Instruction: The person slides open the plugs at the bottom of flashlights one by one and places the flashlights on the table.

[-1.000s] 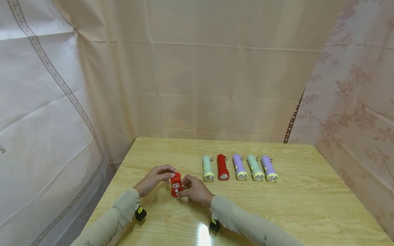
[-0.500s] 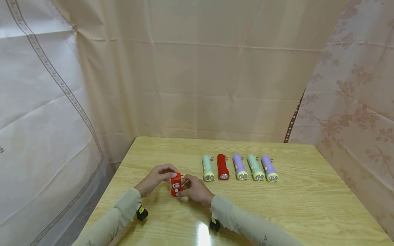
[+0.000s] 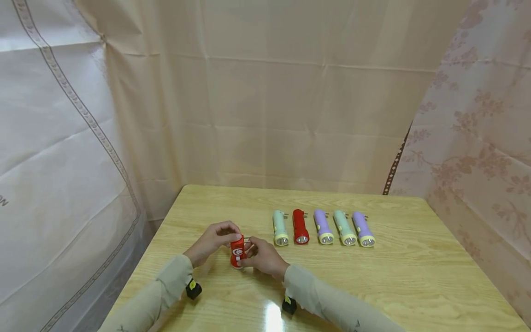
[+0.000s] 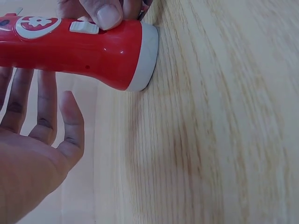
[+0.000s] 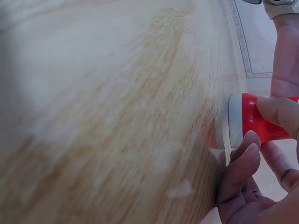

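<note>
A red flashlight (image 3: 237, 251) stands upright on its wide white-rimmed head on the table, left of the middle. On its front are a white emblem and a white slide switch (image 4: 84, 27). Thin metal plug prongs (image 3: 247, 239) stick out rightward near its top end. My left hand (image 3: 213, 240) grips the top end between thumb and fingers; its other fingers extend behind the body in the left wrist view. Low on the body, my right hand (image 3: 265, 258) holds it with the thumb (image 4: 109, 17) beside the switch and the fingers toward the back.
Several flashlights lie in a row to the right: a mint one (image 3: 280, 226), a red one (image 3: 300, 226), a purple one (image 3: 322, 223), another mint one (image 3: 343, 226) and another purple one (image 3: 362, 228). Cloth curtains (image 3: 265, 115) surround the wooden table (image 3: 415, 267).
The plug prongs have come out at the top right of the held flashlight and show longer now. My left hand has shifted very slightly; my right hand stays in place.
</note>
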Tool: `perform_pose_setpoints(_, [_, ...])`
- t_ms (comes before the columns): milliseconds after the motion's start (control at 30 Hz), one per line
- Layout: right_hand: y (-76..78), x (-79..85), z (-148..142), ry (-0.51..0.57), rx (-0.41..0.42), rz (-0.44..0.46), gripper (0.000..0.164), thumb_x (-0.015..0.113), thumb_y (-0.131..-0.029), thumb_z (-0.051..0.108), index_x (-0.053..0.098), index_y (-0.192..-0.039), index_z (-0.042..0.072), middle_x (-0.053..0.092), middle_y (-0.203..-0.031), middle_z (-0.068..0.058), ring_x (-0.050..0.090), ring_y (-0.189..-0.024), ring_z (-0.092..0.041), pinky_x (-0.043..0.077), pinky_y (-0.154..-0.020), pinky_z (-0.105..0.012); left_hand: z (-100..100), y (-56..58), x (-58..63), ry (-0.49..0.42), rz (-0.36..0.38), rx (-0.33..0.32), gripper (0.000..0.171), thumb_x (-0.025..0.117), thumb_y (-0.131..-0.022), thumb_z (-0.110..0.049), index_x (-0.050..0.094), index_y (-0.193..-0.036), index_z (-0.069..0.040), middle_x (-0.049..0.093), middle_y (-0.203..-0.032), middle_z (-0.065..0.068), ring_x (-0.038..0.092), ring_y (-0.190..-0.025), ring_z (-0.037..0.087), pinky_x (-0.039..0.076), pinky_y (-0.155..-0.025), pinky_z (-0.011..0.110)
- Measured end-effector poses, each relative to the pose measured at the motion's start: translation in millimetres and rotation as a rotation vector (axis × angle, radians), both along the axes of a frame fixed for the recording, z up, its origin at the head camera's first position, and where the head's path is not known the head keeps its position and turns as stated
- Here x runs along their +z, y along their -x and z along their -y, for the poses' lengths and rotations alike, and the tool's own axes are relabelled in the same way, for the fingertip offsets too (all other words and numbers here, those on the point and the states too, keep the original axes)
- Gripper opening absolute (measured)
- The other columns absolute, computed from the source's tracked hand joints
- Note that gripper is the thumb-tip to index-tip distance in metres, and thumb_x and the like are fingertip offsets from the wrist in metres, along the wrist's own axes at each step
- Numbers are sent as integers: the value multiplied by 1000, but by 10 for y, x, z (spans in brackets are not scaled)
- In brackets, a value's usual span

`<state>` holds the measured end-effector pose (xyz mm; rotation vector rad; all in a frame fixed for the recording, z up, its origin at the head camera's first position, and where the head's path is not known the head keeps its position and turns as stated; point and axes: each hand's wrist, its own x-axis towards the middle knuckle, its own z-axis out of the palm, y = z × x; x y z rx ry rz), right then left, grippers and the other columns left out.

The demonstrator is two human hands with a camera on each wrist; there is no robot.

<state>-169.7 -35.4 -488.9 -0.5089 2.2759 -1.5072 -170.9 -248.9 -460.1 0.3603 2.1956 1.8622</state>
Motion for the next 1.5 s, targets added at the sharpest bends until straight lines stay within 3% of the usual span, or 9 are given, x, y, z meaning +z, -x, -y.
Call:
perform_pose_setpoints(400, [-42,39,-3,26,2,-1,31,87,-83,9,62,-102,8,65,-89,-7,58,-80,-18,48,-56,-29,-19,-37,53,33,27,22,27,74,-97,-32,70,-110,-9,67,-107,5,60,-101,25,49,-91,54])
perform_pose_setpoints(567, [-37,18,0,17,0,-3,31,87,-83,10,63,-102,10,66,-89,-5,58,-82,-18,47,-58,-29,-16,-53,23,32,23,24,28,73,-98,-32,69,-111,-8,67,-109,7,61,-103,25,49,-93,55])
perform_pose_setpoints(833, [-48,38,30,11,-5,1,33,87,-83,11,62,-103,11,67,-90,-5,59,-79,-19,48,-59,-30,93,-81,-69,19,-91,21,29,76,-96,-31,70,-114,-10,69,-114,10,63,-105,30,54,-93,49])
perform_pose_setpoints(1000, [-29,37,20,-5,-4,5,32,87,-84,14,63,-104,13,67,-91,-4,60,-82,-19,47,-63,-30,159,-81,-84,70,-214,-47,29,80,-92,-18,69,-119,-12,70,-114,8,64,-100,31,56,-85,37])
perform_pose_setpoints(1100, [-27,31,9,-3,-10,8,31,87,-84,15,62,-103,13,67,-90,-4,59,-80,-19,47,-62,-30,173,-74,-76,121,-238,-37,30,82,-91,-22,71,-119,-16,72,-113,5,65,-97,30,55,-82,35])
perform_pose_setpoints(1233, [-32,15,0,13,-8,-5,30,87,-84,18,63,-102,13,69,-92,-4,61,-82,-19,49,-63,-31,174,-73,-43,164,-220,18,30,81,-91,-29,73,-119,-20,73,-113,1,65,-97,29,55,-82,37])
perform_pose_setpoints(1400, [-53,14,-20,56,2,-5,27,85,-87,23,66,-104,14,70,-105,0,64,-93,-16,53,-71,-32,155,-75,-3,140,-177,78,32,80,-92,-32,72,-120,-19,72,-112,3,65,-99,28,54,-85,39])
perform_pose_setpoints(1500, [-77,15,-31,91,8,20,26,84,-88,23,67,-105,13,70,-108,0,66,-86,-18,55,-66,-32,141,-72,-2,113,-152,92,33,78,-94,-32,72,-122,-16,72,-113,5,67,-100,28,54,-88,40])
